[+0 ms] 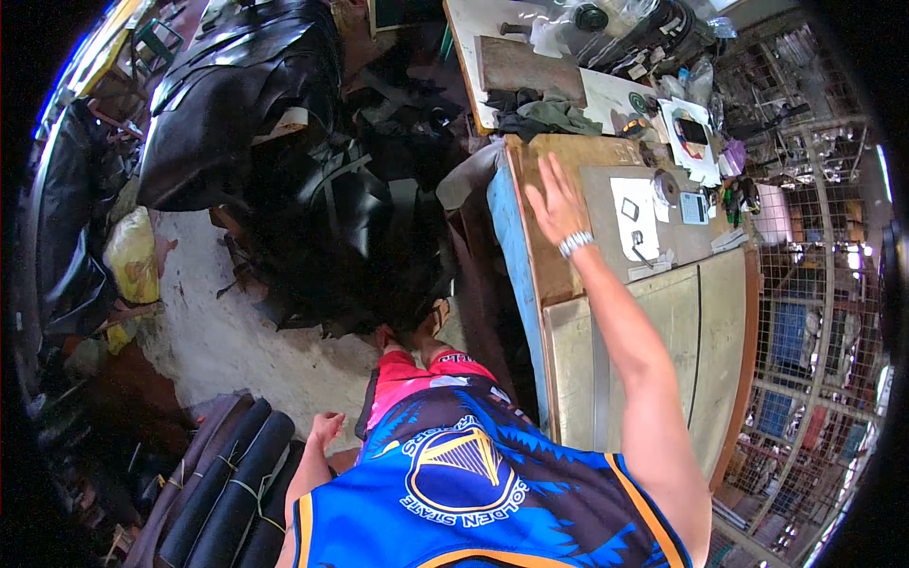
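My right hand (559,210) lies palm down with fingers spread on the brown wooden board (568,151) of the work table, and a metal-band watch (576,243) circles its wrist. Just right of it lies a white paper sheet (632,213) bearing a small black square frame (630,209) and a small dark metal piece (638,244). Beyond the sheet are a roll of tape (667,186) and a light-blue calculator (695,208). My left hand (327,429) hangs low beside my body, its fingers loosely curled with nothing visible in them, above dark rolls of material (227,483).
Large black leather-like sheets (246,95) are piled ahead, with black scraps (360,227) spilling onto the concrete floor (213,312). A second white-topped table (606,90) holds dark cloth (549,114) and clutter. Wire mesh (814,284) runs along the right. A yellow sack (133,256) stands left.
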Tool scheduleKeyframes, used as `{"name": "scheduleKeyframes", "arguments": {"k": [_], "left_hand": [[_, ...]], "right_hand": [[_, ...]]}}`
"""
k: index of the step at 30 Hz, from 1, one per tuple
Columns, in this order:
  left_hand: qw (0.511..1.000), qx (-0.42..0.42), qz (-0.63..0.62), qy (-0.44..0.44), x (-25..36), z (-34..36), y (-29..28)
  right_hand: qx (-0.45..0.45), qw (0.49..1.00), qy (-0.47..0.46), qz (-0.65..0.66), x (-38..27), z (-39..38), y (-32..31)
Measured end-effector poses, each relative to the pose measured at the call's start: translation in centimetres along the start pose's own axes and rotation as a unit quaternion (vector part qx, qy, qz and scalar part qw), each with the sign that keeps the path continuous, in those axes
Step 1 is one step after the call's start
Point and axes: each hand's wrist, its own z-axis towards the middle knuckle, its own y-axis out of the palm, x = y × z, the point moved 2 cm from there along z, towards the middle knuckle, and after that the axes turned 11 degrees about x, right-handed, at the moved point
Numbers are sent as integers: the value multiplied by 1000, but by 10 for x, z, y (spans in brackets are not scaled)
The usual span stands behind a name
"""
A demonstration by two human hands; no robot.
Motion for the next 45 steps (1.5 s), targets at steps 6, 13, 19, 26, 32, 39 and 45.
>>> {"name": "scheduleKeyframes", "arguments": {"k": [6,13,19,26,32,39,45], "left_hand": [[968,60,97,225,125,64,20],[956,-2,12,295,345,133,88],[962,-55,-44,263,435,224,174],[920,-88,-195,328,594,319,320],[848,-121,-104,505,728,383,521],[870,-176,89,451,778,473,639],[842,-151,227,465,802,433,675]], "right_hand": [[10,998,21,-65,27,70,76],[-24,987,40,-155,22,53,112],[-54,986,66,-146,24,61,96],[-21,973,222,-55,40,19,79],[23,941,281,-187,24,-58,-4],[2,951,255,-173,119,-29,32],[-8,942,255,-217,123,-10,12]]}}
